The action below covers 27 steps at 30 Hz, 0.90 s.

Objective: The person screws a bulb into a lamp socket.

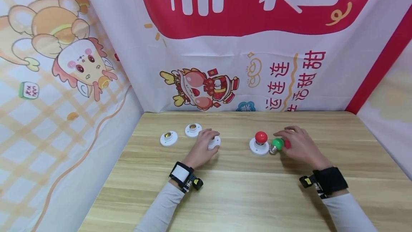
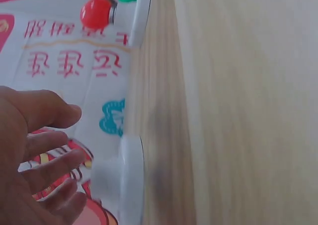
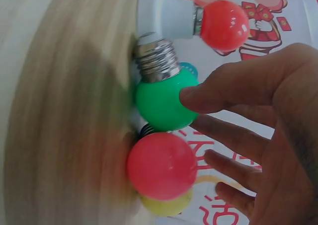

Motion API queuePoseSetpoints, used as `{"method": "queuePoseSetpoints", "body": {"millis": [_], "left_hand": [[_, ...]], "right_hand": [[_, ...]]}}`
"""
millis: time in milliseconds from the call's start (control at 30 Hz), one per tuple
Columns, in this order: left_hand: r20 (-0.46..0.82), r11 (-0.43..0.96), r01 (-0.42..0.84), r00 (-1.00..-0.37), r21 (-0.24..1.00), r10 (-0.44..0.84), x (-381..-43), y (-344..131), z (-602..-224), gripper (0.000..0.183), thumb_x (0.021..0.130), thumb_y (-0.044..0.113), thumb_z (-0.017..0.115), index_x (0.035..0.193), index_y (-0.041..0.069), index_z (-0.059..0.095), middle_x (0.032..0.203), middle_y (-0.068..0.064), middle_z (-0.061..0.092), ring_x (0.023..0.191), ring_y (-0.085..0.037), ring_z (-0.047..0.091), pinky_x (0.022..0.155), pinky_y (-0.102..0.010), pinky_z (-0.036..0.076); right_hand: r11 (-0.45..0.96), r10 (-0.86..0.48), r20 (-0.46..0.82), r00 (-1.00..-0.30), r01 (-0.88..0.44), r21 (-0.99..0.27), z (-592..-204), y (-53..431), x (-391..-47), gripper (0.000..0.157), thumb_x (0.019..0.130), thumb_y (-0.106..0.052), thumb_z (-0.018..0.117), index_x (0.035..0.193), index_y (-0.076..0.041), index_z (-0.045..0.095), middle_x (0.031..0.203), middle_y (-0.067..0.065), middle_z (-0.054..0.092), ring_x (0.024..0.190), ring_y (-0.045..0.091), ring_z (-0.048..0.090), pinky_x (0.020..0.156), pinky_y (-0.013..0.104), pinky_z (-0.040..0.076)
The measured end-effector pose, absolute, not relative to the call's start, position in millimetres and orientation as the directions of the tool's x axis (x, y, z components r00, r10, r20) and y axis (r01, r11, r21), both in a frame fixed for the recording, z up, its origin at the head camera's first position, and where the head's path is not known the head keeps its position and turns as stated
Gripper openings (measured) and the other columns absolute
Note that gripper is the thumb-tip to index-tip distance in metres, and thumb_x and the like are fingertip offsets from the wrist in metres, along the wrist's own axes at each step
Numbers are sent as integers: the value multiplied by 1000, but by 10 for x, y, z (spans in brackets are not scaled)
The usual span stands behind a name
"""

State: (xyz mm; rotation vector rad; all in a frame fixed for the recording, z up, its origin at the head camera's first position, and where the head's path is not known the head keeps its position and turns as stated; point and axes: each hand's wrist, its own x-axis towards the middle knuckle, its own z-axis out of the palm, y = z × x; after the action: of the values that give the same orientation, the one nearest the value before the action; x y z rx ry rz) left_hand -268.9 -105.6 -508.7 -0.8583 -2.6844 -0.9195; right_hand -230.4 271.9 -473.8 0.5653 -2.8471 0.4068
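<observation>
i see pale grey sleeves (image 1: 162, 207) and black wrist bands (image 1: 331, 180), the left with a white patch (image 1: 180, 173). little black cameras (image 1: 303, 182) have yellow bits (image 1: 308, 180).

The red bulb (image 1: 261, 137), green bulb (image 3: 161, 103), pinkish-red bulb (image 3: 162, 166) and yellow bulb (image 3: 168, 205) look plain, the sockets (image 1: 173, 139) white, the table (image 1: 225, 203) wood-grained.

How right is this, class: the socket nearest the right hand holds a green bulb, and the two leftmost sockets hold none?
The bulb's colour is wrong: that socket holds a red bulb, as the head view shows. The two leftmost sockets do hold none.
</observation>
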Motion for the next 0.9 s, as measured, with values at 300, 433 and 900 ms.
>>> {"method": "queuePoseSetpoints", "body": {"millis": [300, 433, 900], "left_hand": [[255, 708, 480, -877, 519, 407, -2775, -1145, -5157, 71, 82, 24, 75, 142, 5, 42, 143, -12, 43, 132, -27, 32, 113, -42, 30], [198, 731, 427, -902, 533, 382, -2788, -1142, -5187, 80, 80, 28, 77, 145, 4, 37, 146, -14, 40, 133, -29, 31, 113, -43, 30], [126, 747, 367, -924, 555, 361, -2848, -1166, -5245, 79, 80, 33, 78, 142, 4, 40, 144, -13, 44, 131, -28, 34, 112, -42, 31]], "right_hand": [[888, -343, 227, -912, -393, -238, -4835, 2799, -2319, 51, 71, -13, 78, 121, -11, 66, 123, 17, 62, 130, 44, 31, 107, 68, 20], [885, -349, 219, -911, -397, -242, -4861, 2814, -2329, 50, 73, -14, 79, 121, -11, 66, 124, 20, 61, 130, 44, 31, 108, 68, 17], [870, -360, 202, -911, -406, -279, -4912, 2835, -2376, 55, 73, -18, 81, 125, -16, 64, 127, 16, 60, 129, 44, 33, 108, 69, 17]]}}
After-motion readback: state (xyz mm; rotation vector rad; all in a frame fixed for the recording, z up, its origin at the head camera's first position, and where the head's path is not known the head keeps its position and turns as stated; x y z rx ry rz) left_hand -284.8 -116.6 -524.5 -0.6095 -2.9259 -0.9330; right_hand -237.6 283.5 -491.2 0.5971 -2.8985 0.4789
